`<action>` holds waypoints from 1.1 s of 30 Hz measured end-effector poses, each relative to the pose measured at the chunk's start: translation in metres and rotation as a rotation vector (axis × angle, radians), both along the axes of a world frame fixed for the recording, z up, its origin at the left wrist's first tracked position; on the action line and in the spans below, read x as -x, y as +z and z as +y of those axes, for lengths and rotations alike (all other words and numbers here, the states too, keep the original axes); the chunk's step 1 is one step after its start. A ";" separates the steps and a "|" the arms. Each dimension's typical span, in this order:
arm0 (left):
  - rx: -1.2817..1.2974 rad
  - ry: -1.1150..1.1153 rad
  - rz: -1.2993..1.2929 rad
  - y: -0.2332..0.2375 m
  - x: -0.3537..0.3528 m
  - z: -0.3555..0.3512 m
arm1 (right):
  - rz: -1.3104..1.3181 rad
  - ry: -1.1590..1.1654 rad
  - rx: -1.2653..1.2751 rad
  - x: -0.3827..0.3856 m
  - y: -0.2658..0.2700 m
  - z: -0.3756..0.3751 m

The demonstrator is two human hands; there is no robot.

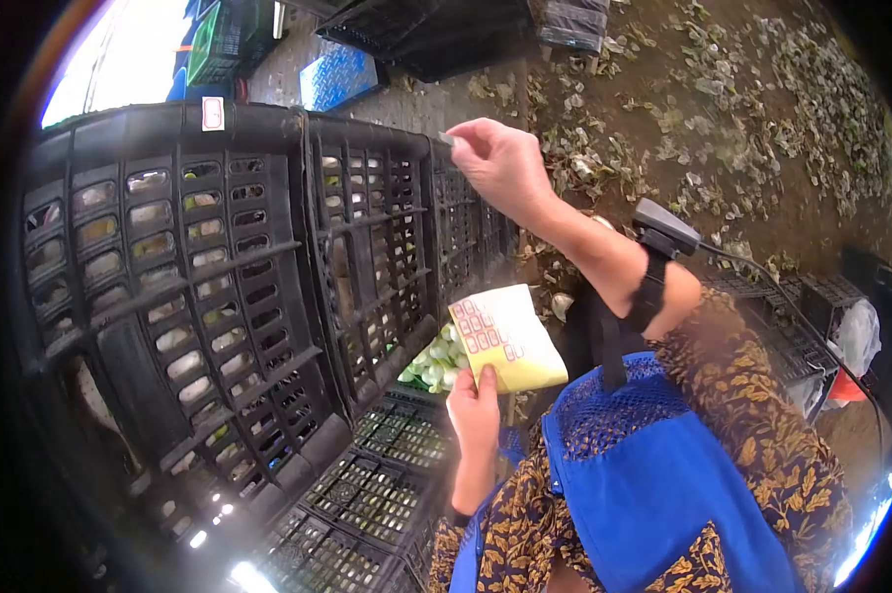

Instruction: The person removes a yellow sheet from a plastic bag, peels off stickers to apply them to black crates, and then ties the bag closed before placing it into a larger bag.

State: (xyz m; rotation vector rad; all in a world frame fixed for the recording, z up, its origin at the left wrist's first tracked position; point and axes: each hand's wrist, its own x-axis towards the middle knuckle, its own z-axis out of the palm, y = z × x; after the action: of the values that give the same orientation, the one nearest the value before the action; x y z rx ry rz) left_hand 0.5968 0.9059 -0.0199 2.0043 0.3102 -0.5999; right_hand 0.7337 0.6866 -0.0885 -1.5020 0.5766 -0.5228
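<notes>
My left hand (474, 410) grips a sheet of stickers (510, 341) by its lower edge, thumb on top. The sheet is white and yellow, with rows of red-outlined labels along one side. My right hand (500, 163) is raised, thumb and forefinger pinching a small pale sticker (447, 138) close to the top rim of a black plastic crate (372, 133). A larger black crate (164, 124) at the left bears a label (213, 114) with a red mark on its rim. Pale vegetables show through the slots of both crates.
More black crates (357, 494) are stacked below, and pale green vegetables (436, 361) show behind the sheet. Leaf scraps (703, 119) litter the ground at right. A blue metal plate (337, 79) and a green crate (214, 44) are at the back.
</notes>
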 end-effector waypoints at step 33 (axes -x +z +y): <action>0.306 -0.214 -0.084 -0.034 -0.016 0.001 | 0.130 0.589 0.373 0.162 0.018 0.043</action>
State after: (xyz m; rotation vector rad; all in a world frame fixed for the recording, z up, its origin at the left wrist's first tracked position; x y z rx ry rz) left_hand 0.6126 0.9069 -0.0543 1.7706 -0.0474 -0.6521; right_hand 0.5718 0.7295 -0.0706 -1.9702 0.1129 -0.0712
